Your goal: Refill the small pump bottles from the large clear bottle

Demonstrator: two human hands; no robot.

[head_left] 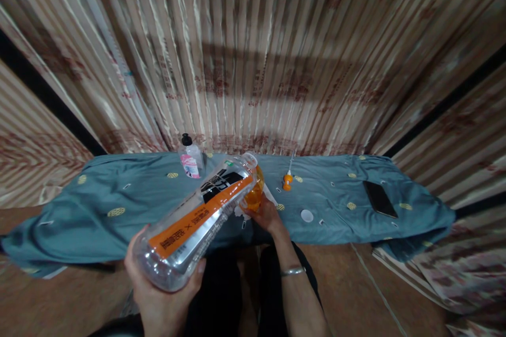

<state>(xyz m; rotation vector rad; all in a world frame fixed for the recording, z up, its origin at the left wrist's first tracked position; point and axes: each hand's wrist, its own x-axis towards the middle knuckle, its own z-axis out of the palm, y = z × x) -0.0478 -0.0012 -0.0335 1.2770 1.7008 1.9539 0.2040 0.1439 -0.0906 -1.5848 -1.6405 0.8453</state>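
My left hand point(162, 295) is wrapped round the base of a large clear plastic bottle point(197, 216) with an orange, silver and black label. That bottle is tilted, its uncapped-looking neck pointing up and to the right. Behind the neck, my right hand point(265, 214) grips a smaller see-through orange bottle point(255, 197), partly hidden by the large one. Whether the two mouths touch I cannot tell. An orange pump head point(287, 181) with a thin clear tube lies on the cloth to the right. Nearer me is a white round cap point(307, 215).
A blue-green patterned cloth point(150, 195) covers the low table. At its back left stands a clear bottle point(190, 158) with a black top and pink label. A black phone point(379, 199) lies at the right. Pleated curtains point(253, 63) hang behind.
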